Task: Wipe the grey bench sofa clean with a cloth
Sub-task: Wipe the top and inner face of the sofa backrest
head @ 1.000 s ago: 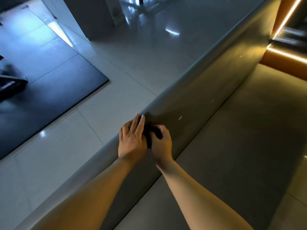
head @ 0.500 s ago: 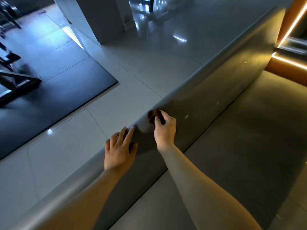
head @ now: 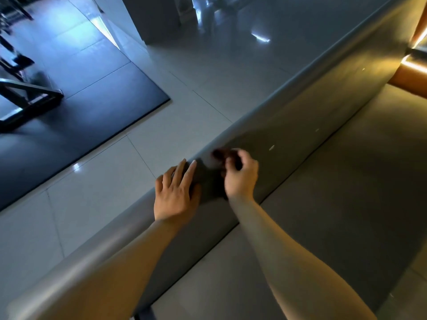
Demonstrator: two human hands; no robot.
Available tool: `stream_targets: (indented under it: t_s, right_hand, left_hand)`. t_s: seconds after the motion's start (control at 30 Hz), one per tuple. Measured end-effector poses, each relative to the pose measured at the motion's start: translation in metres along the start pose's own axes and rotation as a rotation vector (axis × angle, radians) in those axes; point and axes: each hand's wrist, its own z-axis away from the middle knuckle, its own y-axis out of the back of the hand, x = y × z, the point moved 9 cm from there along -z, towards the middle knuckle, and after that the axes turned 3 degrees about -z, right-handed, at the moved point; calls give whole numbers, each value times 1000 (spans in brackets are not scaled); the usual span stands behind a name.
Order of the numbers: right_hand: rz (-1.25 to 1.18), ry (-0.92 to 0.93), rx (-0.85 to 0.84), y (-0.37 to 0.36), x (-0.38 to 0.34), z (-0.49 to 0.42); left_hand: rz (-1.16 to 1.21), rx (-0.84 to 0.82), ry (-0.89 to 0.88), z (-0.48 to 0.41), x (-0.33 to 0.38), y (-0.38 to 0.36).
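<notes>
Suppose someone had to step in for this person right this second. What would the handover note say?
Left hand: open, fingers flat on the top edge of the sofa back.
Right hand: grips the dark cloth against the upper part of the back, just beyond the left hand.
Done: cannot tell how much is already wiped.
Left: pale specks show farther along the back; the seat probably needs wiping too.

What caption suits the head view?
Right hand holds a dark cloth against the grey sofa backrest; left hand rests flat.
</notes>
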Motion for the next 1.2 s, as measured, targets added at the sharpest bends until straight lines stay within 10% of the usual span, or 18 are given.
stream_targets:
  t_s: [0.2, 0.5, 0.8, 1.2]
  right_hand:
    - [-91, -196, -12, -7, 34, -8]
    - [-197, -339, -469, -47, 69, 79]
    - [-368, -437, 48, 41, 81, -52]
    - [-300, -451, -481, -26, 105, 29]
  left_hand:
    - [-75, 25, 21, -1, 4, -2]
    - [-39, 23, 139, 2, 12, -3]
    - [-137, 73, 151, 13, 54, -35]
    - [-110, 108, 257, 7, 59, -43]
